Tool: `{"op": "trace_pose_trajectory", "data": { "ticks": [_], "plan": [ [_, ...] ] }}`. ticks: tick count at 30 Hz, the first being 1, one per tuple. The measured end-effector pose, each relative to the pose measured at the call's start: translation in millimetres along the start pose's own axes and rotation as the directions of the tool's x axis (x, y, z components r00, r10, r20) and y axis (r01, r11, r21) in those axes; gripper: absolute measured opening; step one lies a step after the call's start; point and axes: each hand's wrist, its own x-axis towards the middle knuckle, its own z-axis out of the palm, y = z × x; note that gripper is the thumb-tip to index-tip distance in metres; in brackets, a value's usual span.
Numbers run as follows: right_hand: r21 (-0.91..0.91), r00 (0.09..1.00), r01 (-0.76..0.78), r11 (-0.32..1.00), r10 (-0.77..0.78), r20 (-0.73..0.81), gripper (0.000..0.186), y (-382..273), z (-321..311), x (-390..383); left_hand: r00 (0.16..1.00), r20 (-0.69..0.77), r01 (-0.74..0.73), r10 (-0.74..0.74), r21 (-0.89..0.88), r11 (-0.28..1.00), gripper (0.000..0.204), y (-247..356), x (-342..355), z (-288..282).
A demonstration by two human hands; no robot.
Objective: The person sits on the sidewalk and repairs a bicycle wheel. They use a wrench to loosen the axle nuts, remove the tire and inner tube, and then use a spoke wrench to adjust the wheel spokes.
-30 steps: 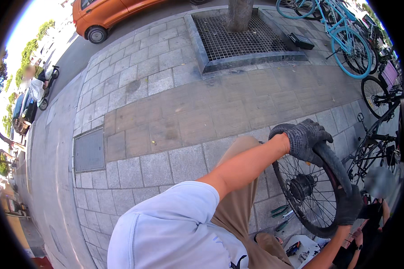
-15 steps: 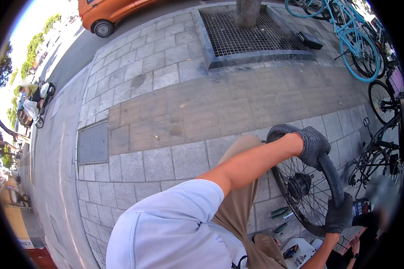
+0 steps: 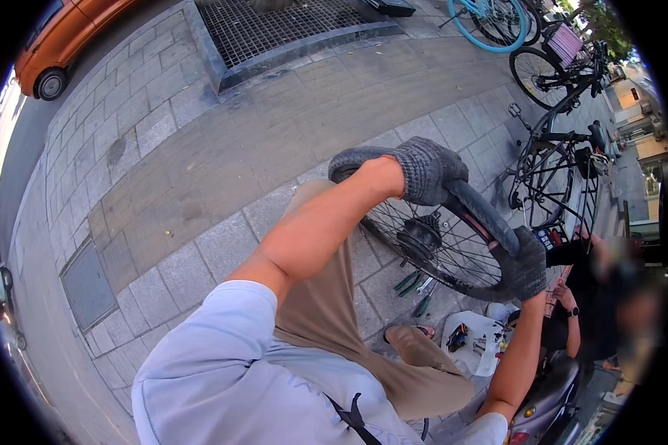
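A spoked bicycle wheel [image 3: 460, 256] with a thick black hub [image 3: 421, 236] leans over the paving by my knees. Both my hands wear dark grey knit gloves. My left hand [image 3: 432, 172] is closed over the upper part of the black tire [image 3: 485, 216]. Farther down on the right side, my right hand [image 3: 523, 265] is wrapped round the same tire. Between the hands the tire stands away from the rim, and a reddish strip shows along its inner side. My fingertips are mostly hidden behind the tire.
Green-handled pliers [image 3: 408, 282] and a wrench [image 3: 424, 285] lie beneath the wheel. A white tray [image 3: 486, 362] of small parts sits near my foot. At right are a person in black [image 3: 608, 304] and a black bicycle frame [image 3: 549, 174]. An orange car [image 3: 67, 37] stands far left.
The view has swung right, so the scene sits farther left in the picture. Both hands keep hold of the tire. The reddish strip between tire and rim shows more now.
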Motion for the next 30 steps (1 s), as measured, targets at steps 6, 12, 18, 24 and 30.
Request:
{"op": "trace_pose_trajectory", "data": {
  "ticks": [6,12,18,24,30],
  "plan": [
    [-0.014,0.93,0.083,0.996,-0.083,-0.359,0.036,4,20,-8,0.99,-0.139,0.015,0.007,0.155,0.988,0.036,21,-7,11],
    [-0.103,0.858,0.104,0.989,-0.142,-0.493,0.035,12,41,-25,0.983,-0.182,-0.008,0.03,0.116,0.993,0.036,29,-11,18],
    [0.134,0.968,-0.077,0.988,0.106,-0.227,0.037,13,35,-22,0.966,0.001,0.259,-0.26,0.088,0.962,0.034,38,-4,21],
    [0.378,0.899,-0.321,0.868,0.153,0.411,0.05,62,34,18,0.864,0.35,0.349,-0.362,0.1,0.932,0.049,24,36,30],
    [0.103,0.877,-0.43,0.897,0.388,0.282,0.064,98,139,43,0.841,0.269,0.386,-0.469,0.309,0.869,0.056,-21,55,114]
  ]
}}
